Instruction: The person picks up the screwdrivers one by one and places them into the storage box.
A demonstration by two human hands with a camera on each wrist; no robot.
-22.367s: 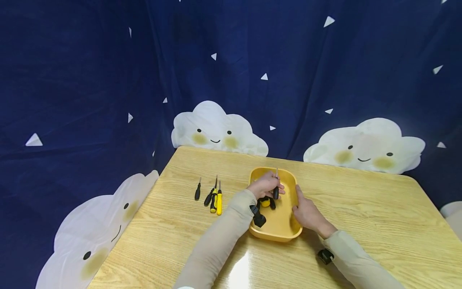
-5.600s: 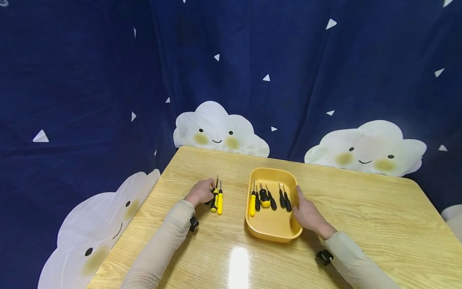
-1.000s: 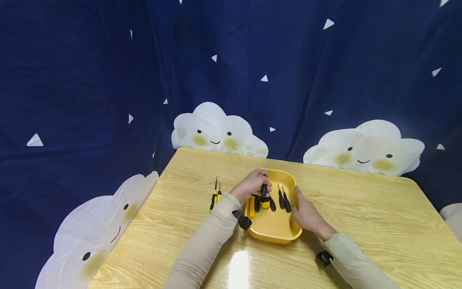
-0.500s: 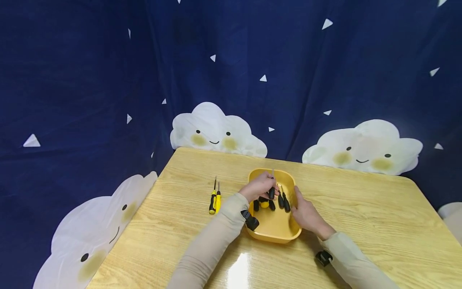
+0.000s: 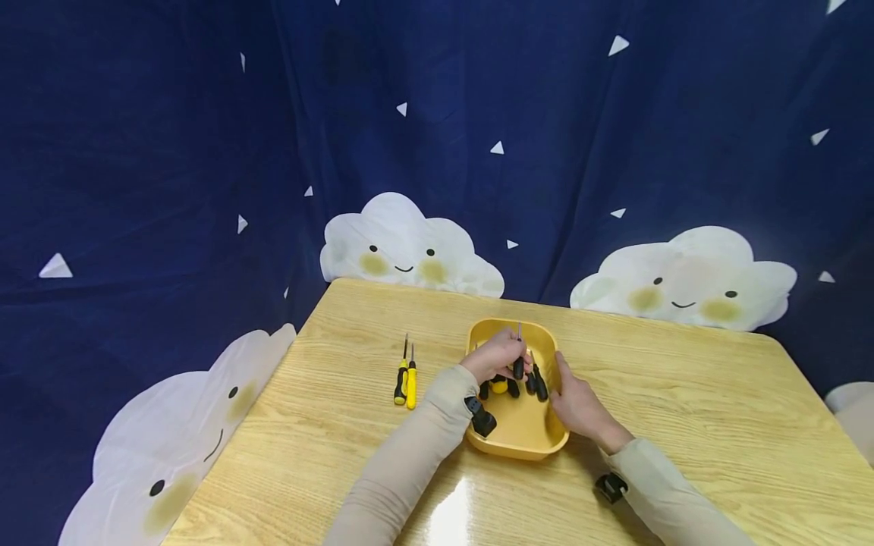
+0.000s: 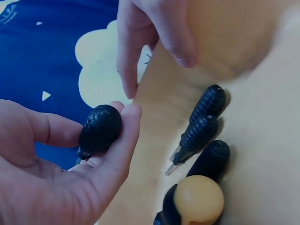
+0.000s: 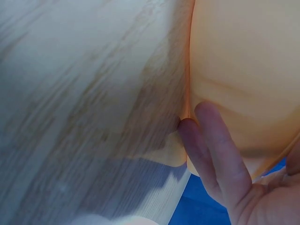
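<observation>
My left hand (image 5: 495,356) pinches a black-handled screwdriver (image 5: 519,369) between thumb and fingers, over the yellow plastic bin (image 5: 515,453). Its shank points away from me; in the left wrist view the ribbed handle (image 6: 101,129) shows end-on. Below, in the bin, lie two slim black screwdrivers (image 5: 540,385), another black handle (image 6: 211,160) and a stubby screwdriver (image 6: 199,199) with a yellow-ended handle. My left hand and sleeve hide part of the bin's left side. My right hand (image 5: 580,403) grips the bin's right wall, fingers outside and thumb at the rim.
Left of the bin, two screwdrivers lie side by side on the wooden table (image 5: 328,455), one black and yellow (image 5: 400,384), one all-yellow-handled (image 5: 411,387). A dark blue curtain (image 5: 437,114) with white clouds hangs behind the table.
My left hand reached the table group 5.6 s ago; it has since carried the black screwdriver rightward over the bin and slightly lower. Two screwdrivers stay on the table. My right hand keeps its place.
</observation>
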